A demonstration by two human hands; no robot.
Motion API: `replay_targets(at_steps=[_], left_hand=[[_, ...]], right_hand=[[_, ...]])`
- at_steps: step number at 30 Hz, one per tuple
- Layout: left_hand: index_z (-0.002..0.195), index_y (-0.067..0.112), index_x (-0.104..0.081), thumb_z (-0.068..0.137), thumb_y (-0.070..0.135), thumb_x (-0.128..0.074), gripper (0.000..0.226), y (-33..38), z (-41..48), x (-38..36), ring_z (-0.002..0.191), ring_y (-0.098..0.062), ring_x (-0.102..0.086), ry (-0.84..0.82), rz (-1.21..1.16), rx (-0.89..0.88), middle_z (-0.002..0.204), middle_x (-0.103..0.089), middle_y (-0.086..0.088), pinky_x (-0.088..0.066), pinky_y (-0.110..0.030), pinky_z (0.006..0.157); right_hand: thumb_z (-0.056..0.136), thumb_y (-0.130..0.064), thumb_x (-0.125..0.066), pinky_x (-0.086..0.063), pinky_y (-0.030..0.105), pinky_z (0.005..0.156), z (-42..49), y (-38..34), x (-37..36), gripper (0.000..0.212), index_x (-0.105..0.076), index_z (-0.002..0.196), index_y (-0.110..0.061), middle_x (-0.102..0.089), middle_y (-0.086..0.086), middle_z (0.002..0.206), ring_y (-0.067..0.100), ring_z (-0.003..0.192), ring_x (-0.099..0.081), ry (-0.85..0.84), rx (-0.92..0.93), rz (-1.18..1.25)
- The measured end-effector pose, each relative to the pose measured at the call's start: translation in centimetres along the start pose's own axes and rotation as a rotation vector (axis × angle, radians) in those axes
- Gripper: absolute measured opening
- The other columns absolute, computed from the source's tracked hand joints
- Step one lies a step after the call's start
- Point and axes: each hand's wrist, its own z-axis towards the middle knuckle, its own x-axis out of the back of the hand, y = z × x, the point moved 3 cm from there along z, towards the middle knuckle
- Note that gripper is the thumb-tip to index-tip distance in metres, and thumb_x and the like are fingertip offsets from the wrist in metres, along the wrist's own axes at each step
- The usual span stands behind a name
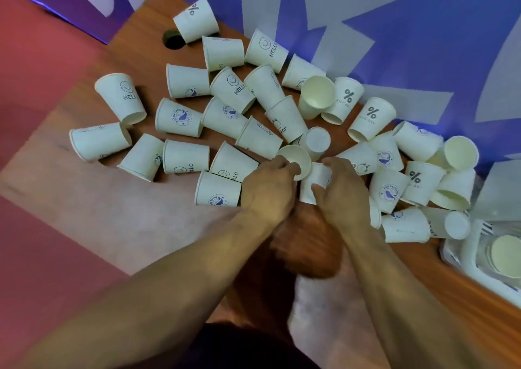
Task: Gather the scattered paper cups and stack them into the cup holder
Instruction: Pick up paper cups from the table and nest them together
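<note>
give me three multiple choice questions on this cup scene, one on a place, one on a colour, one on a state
1. Where does the cup holder stand?
A) at the far left corner
B) at the right end of the table
C) in the middle of the scattered cups

2. What colour is the table top?
A) white
B) black
C) brown wood

3. What are the two hands doing?
A) each grips a cup
B) both lie flat on the table
C) both hang off the table

Answers:
1 B, the cup holder sits at the right edge of the view, past the pile.
2 C, bare brown wood shows around the cups.
3 A, the left hand grips an open-mouthed cup and the right hand grips a second cup beside it.
</note>
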Motion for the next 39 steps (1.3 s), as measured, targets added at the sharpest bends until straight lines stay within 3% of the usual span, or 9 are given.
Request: replay_targets(at_steps=[6, 14, 16, 20, 23, 29, 32, 35, 39], left_hand=[[0.107, 0.028, -0.070, 0.091, 0.023, -0.059, 0.020, 0.2, -0.1, -0.4, 0.091, -0.027, -0.062, 0.018, 0.012, -0.024, 0.102, -0.067, 0.001, -0.046, -0.034, 0.061], [0.090, 0.024, -0.073, 0.080, 0.018, -0.070, 0.012, 3.5, -0.5, 2.8, 0.067, -0.026, -0.062, 0.215, -0.009, -0.097, 0.085, -0.068, 0.002, -0.032, -0.026, 0.050], [0.091, 0.023, -0.072, 0.081, 0.018, -0.068, 0.011, 4.7, -0.6, 3.7, 0.067, -0.025, -0.061, 0.234, -0.032, -0.121, 0.085, -0.067, 0.001, -0.032, -0.026, 0.050], [0.090, 0.022, -0.070, 0.082, 0.018, -0.067, 0.009, 8.0, -1.4, 5.1, 0.064, -0.024, -0.059, 0.266, -0.061, -0.228, 0.083, -0.065, 0.002, -0.041, -0.028, 0.045], [0.091, 0.019, -0.069, 0.084, 0.019, -0.065, 0.008, 11.2, -2.2, 5.3, 0.064, -0.023, -0.058, 0.290, -0.093, -0.349, 0.084, -0.064, 0.001, -0.044, -0.032, 0.044], [0.096, 0.015, -0.069, 0.090, 0.017, -0.062, 0.009, 18.7, -3.8, 3.2, 0.076, -0.025, -0.061, 0.275, -0.262, -0.583, 0.091, -0.064, -0.002, -0.048, -0.041, 0.057], [0.097, 0.016, -0.070, 0.090, 0.018, -0.063, 0.010, 22.6, -4.8, 1.1, 0.082, -0.024, -0.062, 0.267, -0.289, -0.631, 0.094, -0.067, -0.001, -0.049, -0.041, 0.066], [0.093, 0.017, -0.072, 0.088, 0.016, -0.064, 0.009, 26.3, -5.5, -1.3, 0.080, -0.024, -0.061, 0.263, -0.315, -0.678, 0.090, -0.066, 0.000, -0.049, -0.041, 0.066], [0.092, 0.018, -0.072, 0.088, 0.019, -0.066, 0.007, 30.1, -6.3, -4.4, 0.079, -0.025, -0.060, 0.186, -0.313, -0.754, 0.089, -0.066, 0.000, -0.048, -0.040, 0.061]], right_hand=[[0.079, -0.018, -0.075, -0.048, 0.039, 0.081, -0.5, -0.1, 0.2, 0.041, -0.056, 0.115, -0.011, -0.063, 0.008, 0.111, 0.029, 0.100, -0.060, -0.033, -0.065, 0.000], [0.088, -0.019, -0.066, -0.041, 0.026, 0.075, -2.3, -0.2, 5.1, 0.025, -0.066, 0.111, -0.011, -0.069, 0.008, 0.107, 0.024, 0.098, -0.063, 0.074, -0.102, 0.045], [0.087, -0.020, -0.067, -0.038, 0.026, 0.072, -3.3, 0.0, 6.9, 0.023, -0.067, 0.109, -0.011, -0.070, 0.007, 0.103, 0.024, 0.094, -0.064, 0.131, -0.079, 0.041], [0.084, -0.019, -0.070, -0.050, 0.035, 0.071, -5.8, 1.3, 10.1, 0.017, -0.069, 0.100, -0.013, -0.070, 0.006, 0.095, 0.026, 0.079, -0.066, 0.244, -0.078, 0.084], [0.084, -0.019, -0.071, -0.049, 0.031, 0.065, -8.6, 3.1, 12.6, 0.014, -0.070, 0.097, -0.016, -0.069, 0.001, 0.090, 0.020, 0.071, -0.065, 0.340, -0.114, 0.161], [0.079, -0.012, -0.076, -0.041, 0.028, 0.061, -14.6, 9.3, 16.6, 0.013, -0.071, 0.091, -0.016, -0.066, -0.001, 0.082, 0.018, 0.061, -0.060, 0.569, -0.222, 0.171], [0.077, -0.012, -0.077, -0.040, 0.023, 0.063, -17.4, 13.7, 17.7, 0.015, -0.072, 0.090, -0.017, -0.068, 0.000, 0.083, 0.019, 0.063, -0.061, 0.661, -0.326, 0.181], [0.078, -0.009, -0.077, -0.036, 0.008, 0.065, -19.5, 17.5, 18.8, 0.013, -0.073, 0.090, -0.014, -0.069, 0.002, 0.084, 0.019, 0.060, -0.060, 0.735, -0.379, 0.155], [0.080, -0.010, -0.074, -0.038, 0.008, 0.068, -21.4, 21.6, 19.8, 0.010, -0.074, 0.089, -0.014, -0.069, 0.002, 0.085, 0.016, 0.062, -0.060, 0.808, -0.450, 0.144]])
